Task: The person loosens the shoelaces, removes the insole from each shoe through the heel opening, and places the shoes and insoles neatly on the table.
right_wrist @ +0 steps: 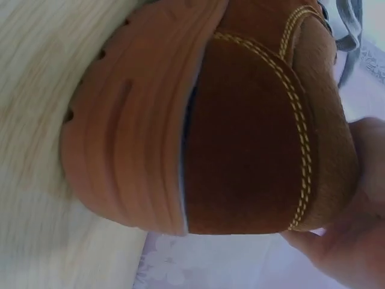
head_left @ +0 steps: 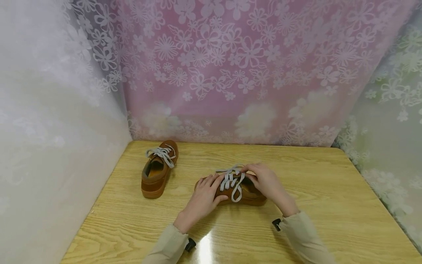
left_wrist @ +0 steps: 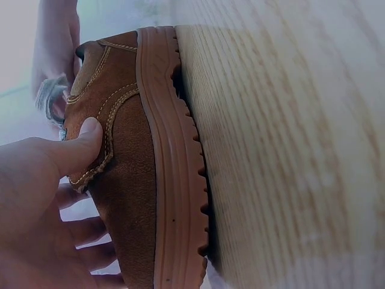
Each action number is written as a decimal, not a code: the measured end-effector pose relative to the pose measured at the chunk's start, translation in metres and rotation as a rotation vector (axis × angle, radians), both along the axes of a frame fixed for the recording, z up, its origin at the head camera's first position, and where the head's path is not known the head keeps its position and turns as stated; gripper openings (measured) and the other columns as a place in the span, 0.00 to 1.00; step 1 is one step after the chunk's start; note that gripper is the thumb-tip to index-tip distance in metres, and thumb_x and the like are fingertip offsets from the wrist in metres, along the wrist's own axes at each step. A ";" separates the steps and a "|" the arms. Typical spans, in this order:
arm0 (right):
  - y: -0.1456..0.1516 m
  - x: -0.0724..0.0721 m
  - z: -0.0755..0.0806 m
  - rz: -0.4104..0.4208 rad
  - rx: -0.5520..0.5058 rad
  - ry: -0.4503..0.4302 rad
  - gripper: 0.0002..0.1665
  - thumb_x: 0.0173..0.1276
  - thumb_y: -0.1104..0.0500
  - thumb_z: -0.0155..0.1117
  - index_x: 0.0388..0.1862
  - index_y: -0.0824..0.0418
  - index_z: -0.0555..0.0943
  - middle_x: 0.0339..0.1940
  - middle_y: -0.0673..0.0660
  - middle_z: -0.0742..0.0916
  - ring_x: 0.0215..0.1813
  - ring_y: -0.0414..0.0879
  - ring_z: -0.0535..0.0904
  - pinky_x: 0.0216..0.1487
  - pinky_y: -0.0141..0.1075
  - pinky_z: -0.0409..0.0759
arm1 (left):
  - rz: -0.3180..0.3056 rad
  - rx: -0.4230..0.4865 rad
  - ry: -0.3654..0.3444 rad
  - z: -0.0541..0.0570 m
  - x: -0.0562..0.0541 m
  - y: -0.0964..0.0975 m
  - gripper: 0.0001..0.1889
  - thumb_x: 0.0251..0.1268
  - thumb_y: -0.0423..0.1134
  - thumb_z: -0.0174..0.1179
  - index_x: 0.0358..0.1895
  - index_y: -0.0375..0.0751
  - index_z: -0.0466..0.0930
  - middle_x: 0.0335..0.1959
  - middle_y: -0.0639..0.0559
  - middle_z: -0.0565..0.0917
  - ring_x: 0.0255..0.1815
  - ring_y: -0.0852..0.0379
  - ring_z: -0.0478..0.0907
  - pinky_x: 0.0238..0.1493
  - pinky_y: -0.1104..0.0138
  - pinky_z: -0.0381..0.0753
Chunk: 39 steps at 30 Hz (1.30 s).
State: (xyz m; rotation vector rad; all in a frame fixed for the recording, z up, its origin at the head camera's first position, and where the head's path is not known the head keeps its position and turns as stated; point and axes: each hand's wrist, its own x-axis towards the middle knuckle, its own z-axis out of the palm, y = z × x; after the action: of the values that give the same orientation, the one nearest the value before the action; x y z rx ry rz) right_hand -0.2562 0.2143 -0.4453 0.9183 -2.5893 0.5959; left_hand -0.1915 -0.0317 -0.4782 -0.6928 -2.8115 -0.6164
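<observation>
A brown suede shoe [head_left: 254,196] with a tan sole and light grey laces [head_left: 233,179] lies sideways on the table, toe to the left. My left hand [head_left: 206,192] grips its front part, thumb on the near side and fingers over the top and far side. At the ankle opening, my right hand [head_left: 265,181] holds the shoe by its upper edge, with curled fingertips close to the laces. One lace loop droops down the near side. The right wrist view shows the heel [right_wrist: 246,138] close up; the right fingertips are hidden there.
The matching brown shoe [head_left: 159,170], its grey laces tied in a bow, stands at the back left of the wooden table [head_left: 313,183]. Floral curtains [head_left: 227,73] hang behind the table and along both sides.
</observation>
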 end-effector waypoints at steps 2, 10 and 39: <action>-0.001 0.002 0.001 -0.018 -0.066 0.035 0.11 0.65 0.67 0.73 0.44 0.55 0.87 0.42 0.52 0.90 0.44 0.52 0.86 0.44 0.49 0.85 | 0.001 -0.004 -0.004 -0.001 0.000 0.001 0.37 0.73 0.57 0.57 0.79 0.46 0.61 0.73 0.40 0.70 0.75 0.37 0.65 0.73 0.40 0.63; -0.004 0.022 0.019 0.145 -0.381 0.030 0.19 0.63 0.75 0.70 0.47 0.56 0.85 0.44 0.51 0.90 0.43 0.45 0.87 0.43 0.46 0.88 | -0.001 -0.002 0.028 0.001 -0.002 0.001 0.37 0.72 0.56 0.59 0.79 0.47 0.61 0.72 0.41 0.71 0.74 0.37 0.66 0.72 0.40 0.64; -0.003 0.005 -0.002 0.063 -0.164 0.108 0.10 0.65 0.65 0.73 0.44 0.56 0.87 0.41 0.51 0.90 0.46 0.50 0.85 0.49 0.51 0.83 | -0.002 -0.006 0.008 0.000 0.000 0.000 0.38 0.73 0.56 0.58 0.80 0.48 0.59 0.73 0.40 0.70 0.74 0.37 0.65 0.72 0.40 0.64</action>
State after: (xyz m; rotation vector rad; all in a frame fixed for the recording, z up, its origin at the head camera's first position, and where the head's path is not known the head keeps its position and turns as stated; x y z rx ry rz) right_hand -0.2511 0.2115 -0.4470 0.9526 -2.3842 0.7420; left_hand -0.1915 -0.0320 -0.4782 -0.6974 -2.8065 -0.6049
